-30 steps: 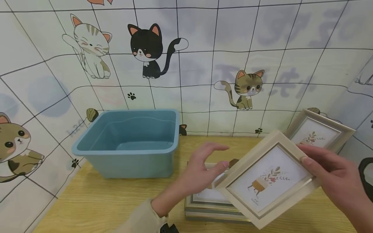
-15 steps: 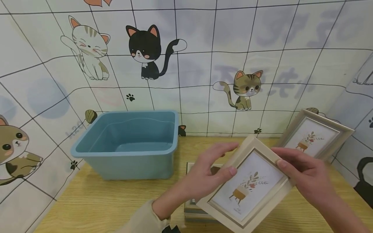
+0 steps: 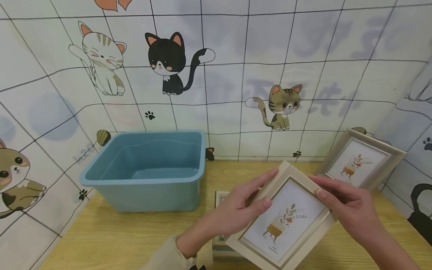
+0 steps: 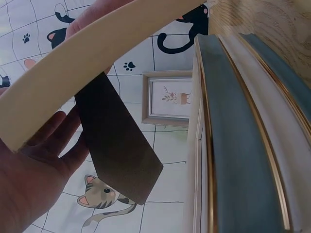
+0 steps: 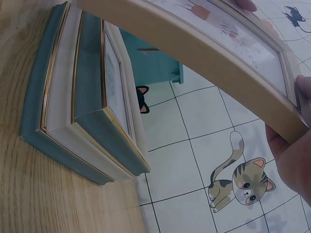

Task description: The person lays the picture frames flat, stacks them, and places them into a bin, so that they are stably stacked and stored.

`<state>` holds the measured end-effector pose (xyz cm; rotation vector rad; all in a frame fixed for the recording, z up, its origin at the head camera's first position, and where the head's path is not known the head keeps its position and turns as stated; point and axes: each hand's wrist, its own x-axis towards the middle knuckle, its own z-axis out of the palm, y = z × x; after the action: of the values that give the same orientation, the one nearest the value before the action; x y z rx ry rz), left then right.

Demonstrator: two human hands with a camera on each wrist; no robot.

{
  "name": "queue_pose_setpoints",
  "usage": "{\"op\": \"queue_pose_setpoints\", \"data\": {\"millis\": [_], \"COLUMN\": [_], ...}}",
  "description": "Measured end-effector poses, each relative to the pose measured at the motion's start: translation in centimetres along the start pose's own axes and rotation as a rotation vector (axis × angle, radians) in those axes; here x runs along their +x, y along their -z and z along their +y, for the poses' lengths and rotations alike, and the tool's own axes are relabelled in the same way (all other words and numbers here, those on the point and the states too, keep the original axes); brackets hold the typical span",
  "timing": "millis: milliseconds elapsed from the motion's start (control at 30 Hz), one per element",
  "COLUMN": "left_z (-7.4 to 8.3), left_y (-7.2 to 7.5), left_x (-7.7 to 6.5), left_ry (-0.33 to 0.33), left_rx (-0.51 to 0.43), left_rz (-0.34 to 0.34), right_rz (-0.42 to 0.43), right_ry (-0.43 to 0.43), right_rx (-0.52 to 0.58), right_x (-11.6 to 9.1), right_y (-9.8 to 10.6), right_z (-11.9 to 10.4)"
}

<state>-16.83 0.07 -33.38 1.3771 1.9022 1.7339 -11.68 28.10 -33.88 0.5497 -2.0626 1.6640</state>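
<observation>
A cream picture frame [image 3: 287,225] with a potted-plant print is held tilted, face up, between both hands. My left hand [image 3: 239,208] grips its left edge, thumb on the front and fingers behind. At the upper right edge, my right hand [image 3: 352,210] pinches it between thumb and fingers. A dark brown stand leg [image 4: 119,141] sticks out from the frame's back in the left wrist view. Beneath lies a stack of picture frames [image 5: 90,73] with blue-grey and whitish sides and gold edging, largely covered by the held frame in the head view.
To the left on the wooden table [image 3: 135,232] stands a blue plastic bin [image 3: 155,197]. Another picture frame [image 3: 354,163] leans upright at the back right. A cat-patterned wall covering [image 3: 222,86] rises behind. Part of a black object [image 3: 420,221] shows at the right edge.
The right hand has brought the cream picture frame left and slightly down, over the stack. My left hand has moved right and now holds the frame's left edge.
</observation>
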Motion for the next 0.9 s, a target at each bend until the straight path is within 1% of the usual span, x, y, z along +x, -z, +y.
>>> {"op": "queue_pose_setpoints", "data": {"millis": [100, 200, 433, 533, 667, 733, 833, 900], "left_z": [-0.1, -0.2, -0.8, -1.0, -1.3, -1.5, -1.8, -2.1], "left_y": [0.1, 0.2, 0.2, 0.2, 0.1, 0.0, 0.0, 0.1], "left_x": [-0.1, -0.2, -0.5, -0.5, -0.6, -0.7, -0.9, -1.1], "left_ry": [0.036, 0.048, 0.024, 0.016, -0.005, -0.012, -0.009, -0.005], "left_rx": [-0.006, -0.006, 0.027, 0.041, 0.072, 0.069, 0.051, 0.049], "left_rz": [0.008, 0.022, 0.043, 0.051, 0.065, 0.076, 0.105, 0.142], "right_rz": [0.004, 0.022, 0.083, 0.104, 0.121, 0.133, 0.173, 0.203], "right_ry": [0.011, 0.005, -0.054, -0.061, -0.069, -0.076, -0.092, -0.108], "right_rx": [0.033, 0.041, 0.027, 0.034, 0.017, 0.003, -0.021, -0.045], "right_x": [0.0, -0.1, -0.2, -0.2, -0.2, -0.3, -0.3, -0.3], "right_y": [0.0, 0.0, 0.3, 0.5, 0.6, 0.6, 0.5, 0.5], "right_z": [0.1, 0.3, 0.5, 0.5, 0.5, 0.5, 0.4, 0.3]}}
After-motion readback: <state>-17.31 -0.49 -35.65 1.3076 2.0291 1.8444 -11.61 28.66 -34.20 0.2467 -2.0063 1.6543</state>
